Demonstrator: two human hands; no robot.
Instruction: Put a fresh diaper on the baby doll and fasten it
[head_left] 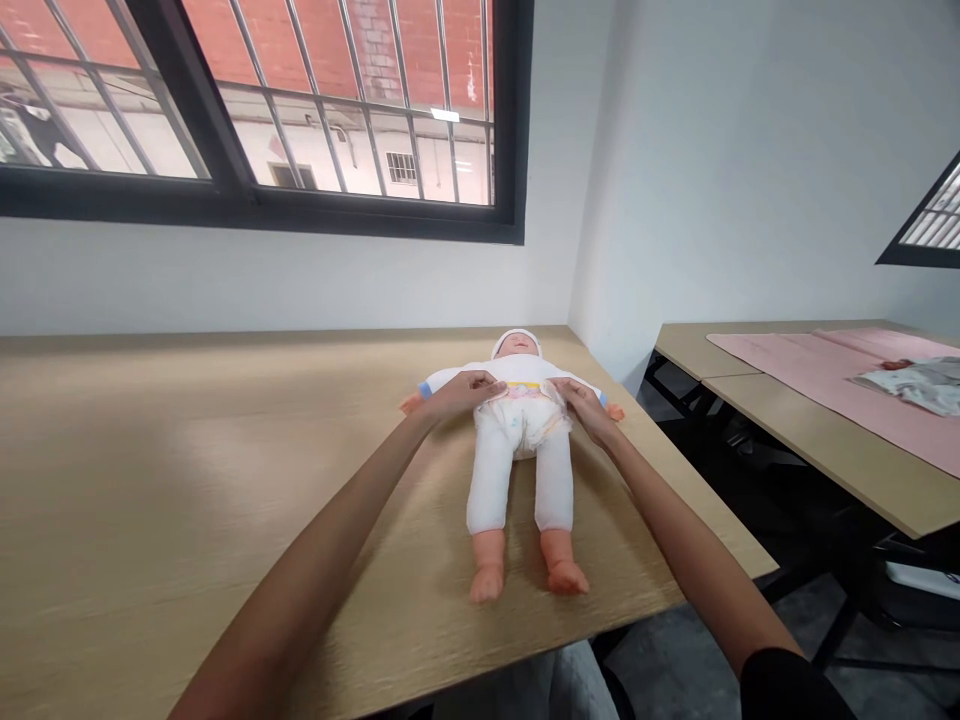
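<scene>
White diaper (521, 415) on a baby doll (491, 490), a hand at each side of its waist

Fingers (489, 384) of the left hand (459, 395) lay bent over the diaper's upper corner, and those of the right hand (583, 410) pressed on the opposite corner, both sets close together rather than spread; whether they gripped the edge or only rested there could not be told. Between them ran a yellow waistband strip (523, 385). Neither hand was clearly nearer it. The doll lay on its back, its long axis pointing straight away from the person, head at the far end, bare feet toward the person. Its white top (517, 372) had blue cuffs (424, 390). Beneath it stretched a pale wood table (225, 450). Off to the right, a pink cloth (817, 375) covered a second table (825, 470), with a folded garment (911, 385) on it.
</scene>
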